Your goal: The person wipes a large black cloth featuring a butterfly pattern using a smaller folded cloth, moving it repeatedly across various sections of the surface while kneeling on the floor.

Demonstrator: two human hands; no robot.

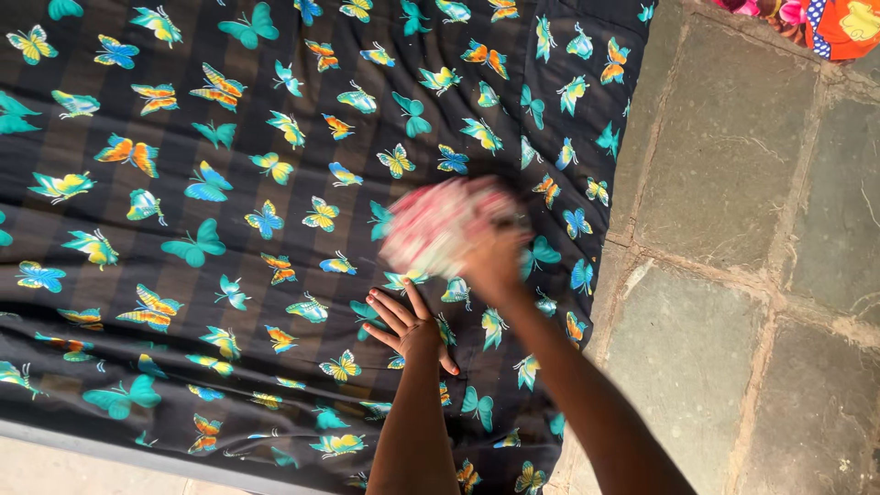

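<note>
My left hand (408, 325) presses flat, fingers spread, on the butterfly sheet (183, 229); my right hand (495, 261) grips a blurred pink-and-white cloth bundle (431, 225), just above and beyond the left.

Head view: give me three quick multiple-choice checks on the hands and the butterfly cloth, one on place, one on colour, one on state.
1. Where does the left hand rest?
A. flat on the dark butterfly cloth
B. on the stone floor
C. on a chair

2. What colour is the bundle in the right hand?
A. solid green
B. pink and white
C. black

3. How does the bundle look?
A. sharp
B. motion-blurred
C. hidden

Answers: 1 A, the fingers lie spread on the cloth. 2 B, it shows pale pink with white. 3 B, its edges smear while the cloth print is crisp.
</note>
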